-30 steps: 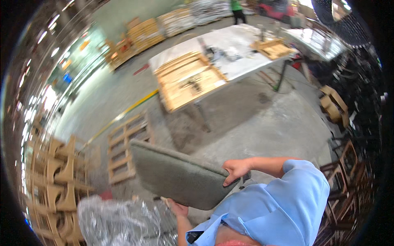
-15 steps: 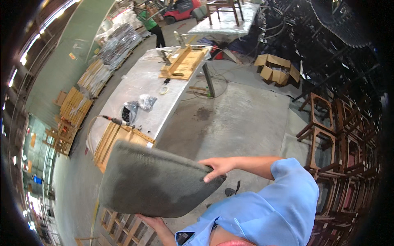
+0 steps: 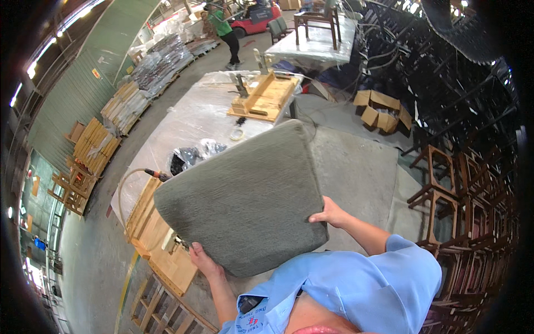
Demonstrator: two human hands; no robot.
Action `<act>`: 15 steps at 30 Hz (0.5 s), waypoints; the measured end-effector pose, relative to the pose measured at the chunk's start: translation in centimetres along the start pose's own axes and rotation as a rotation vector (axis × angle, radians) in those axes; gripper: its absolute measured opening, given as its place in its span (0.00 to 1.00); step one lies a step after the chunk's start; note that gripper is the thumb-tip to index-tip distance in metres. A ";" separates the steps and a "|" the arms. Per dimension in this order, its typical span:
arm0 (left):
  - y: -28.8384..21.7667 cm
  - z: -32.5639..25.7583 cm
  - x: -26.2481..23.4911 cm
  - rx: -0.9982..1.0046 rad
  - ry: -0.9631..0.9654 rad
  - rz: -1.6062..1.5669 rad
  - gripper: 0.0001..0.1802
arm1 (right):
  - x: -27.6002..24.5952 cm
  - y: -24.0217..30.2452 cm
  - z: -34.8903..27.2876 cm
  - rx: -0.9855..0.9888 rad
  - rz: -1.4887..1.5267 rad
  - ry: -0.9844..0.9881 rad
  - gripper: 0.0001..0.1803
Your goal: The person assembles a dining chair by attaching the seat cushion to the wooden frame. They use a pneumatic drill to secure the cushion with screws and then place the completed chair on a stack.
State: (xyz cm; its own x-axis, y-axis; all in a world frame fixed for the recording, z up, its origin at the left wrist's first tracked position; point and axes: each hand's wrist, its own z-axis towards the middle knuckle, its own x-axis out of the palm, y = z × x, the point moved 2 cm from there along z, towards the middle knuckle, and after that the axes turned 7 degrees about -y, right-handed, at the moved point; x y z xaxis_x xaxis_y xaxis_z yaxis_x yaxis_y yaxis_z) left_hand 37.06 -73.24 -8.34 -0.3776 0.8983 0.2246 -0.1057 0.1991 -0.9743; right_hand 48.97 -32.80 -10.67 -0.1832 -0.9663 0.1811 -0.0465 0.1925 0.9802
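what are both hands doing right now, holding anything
Left hand: closed on the near edge of the grey seat cushion.
Right hand: closed on the cushion's right edge.

A furniture workshop: stacked wooden chair frames [image 3: 445, 183], piled timber parts [image 3: 94, 146], a long plastic-covered tabletop [image 3: 189, 125] and a red forklift [image 3: 257, 15] on concrete floor.

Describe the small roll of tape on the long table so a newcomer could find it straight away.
Start at the long plastic-covered table behind the grey seat cushion held in both hands. Just beyond the cushion's far edge, below the pale wooden jig, lies the tape roll. It is the only small pale ring there; the crumpled plastic bags beside it are shapeless.
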 end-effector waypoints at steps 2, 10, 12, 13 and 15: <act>-0.5 3.6 0.2 0.038 0.098 -0.093 0.35 | 1.3 -0.5 2.5 -0.018 -0.017 -0.061 0.53; -3.6 10.3 3.0 0.142 0.068 -0.076 0.39 | 4.1 1.8 11.2 -0.058 0.086 -0.124 0.58; -3.2 10.1 2.0 0.158 0.029 -0.125 0.39 | 4.1 2.3 14.2 -0.091 0.057 -0.106 0.59; -2.3 10.2 1.5 0.157 -0.001 -0.147 0.39 | 4.3 2.7 15.8 -0.118 0.047 -0.105 0.59; -0.9 11.0 0.7 0.149 -0.079 -0.196 0.38 | 5.4 4.8 19.1 -0.201 -0.022 -0.009 0.58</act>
State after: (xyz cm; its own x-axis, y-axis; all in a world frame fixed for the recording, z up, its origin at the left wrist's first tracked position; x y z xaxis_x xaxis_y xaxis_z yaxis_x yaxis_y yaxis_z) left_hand 26.73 -77.10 -7.11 -0.4062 0.8138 0.4157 -0.3159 0.3018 -0.8995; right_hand 28.97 -33.80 -6.56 -0.1934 -0.9680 0.1598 0.1459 0.1327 0.9804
